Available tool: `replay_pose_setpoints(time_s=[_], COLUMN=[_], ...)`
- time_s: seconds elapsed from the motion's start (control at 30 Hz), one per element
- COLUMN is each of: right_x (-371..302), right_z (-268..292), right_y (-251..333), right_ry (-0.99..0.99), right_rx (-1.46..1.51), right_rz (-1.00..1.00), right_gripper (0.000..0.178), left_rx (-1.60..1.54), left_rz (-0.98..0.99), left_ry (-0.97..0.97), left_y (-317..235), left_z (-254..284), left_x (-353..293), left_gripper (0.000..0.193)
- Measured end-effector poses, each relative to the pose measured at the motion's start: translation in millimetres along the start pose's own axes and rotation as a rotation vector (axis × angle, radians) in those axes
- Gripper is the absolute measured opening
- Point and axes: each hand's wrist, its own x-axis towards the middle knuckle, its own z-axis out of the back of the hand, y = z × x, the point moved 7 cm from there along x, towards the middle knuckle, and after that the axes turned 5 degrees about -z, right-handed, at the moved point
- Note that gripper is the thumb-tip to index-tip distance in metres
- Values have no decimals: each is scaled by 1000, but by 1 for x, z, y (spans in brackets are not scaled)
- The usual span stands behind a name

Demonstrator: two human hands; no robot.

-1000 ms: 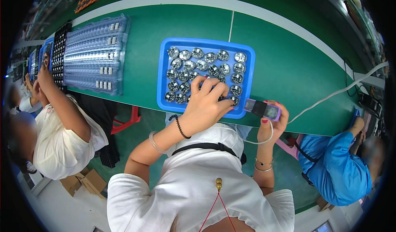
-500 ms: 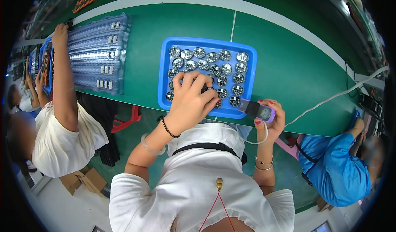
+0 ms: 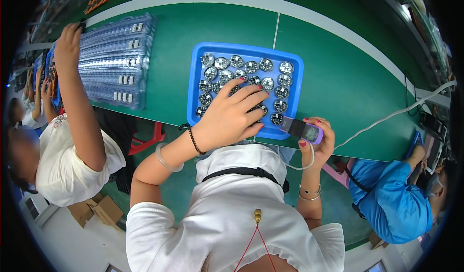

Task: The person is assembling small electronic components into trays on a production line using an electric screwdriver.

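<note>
Right hand at the near bench edge: fingers wrapped around a small grey-and-purple handheld scanner-like device, white cord looping down from it. The device's long axis lies roughly left–right, slightly tilted; its dark nose points left, toward the near right corner of the shallow blue plastic tray, almost touching the rim.

Left hand lies over the near half of the tray, fingers spread and curved down onto the small round silver-rimmed parts. Cannot tell whether one is pinched; palm hides the fingertips. Parts sit flat, faces up, in loose rows; no long axis to speak of.

Judgement: best to lift one part cleanly without nudging neighbours, keep its face up, and bring it square to the device's nose.

Tray rests on the green bench. Far left: clear plastic blister trays, another person's hand at their far-left corner.
</note>
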Motion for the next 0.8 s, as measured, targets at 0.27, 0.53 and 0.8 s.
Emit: replay_pose_setpoints(time_s=[0.27, 0.53, 0.8], right_x=[15, 80, 81], right_z=[0, -48, -58], right_y=[1, 24, 24], right_ry=[-23, 88, 107], right_rx=[14, -294, -422], right_rz=[39, 244, 299], right_gripper=[51, 43, 41], left_rx=[-29, 69, 81], left_rz=[-22, 157, 60], left_ry=[-79, -274, -314], left_y=[2, 51, 53], left_z=[10, 27, 23], left_x=[8, 28, 37], left_gripper=[25, 18, 13])
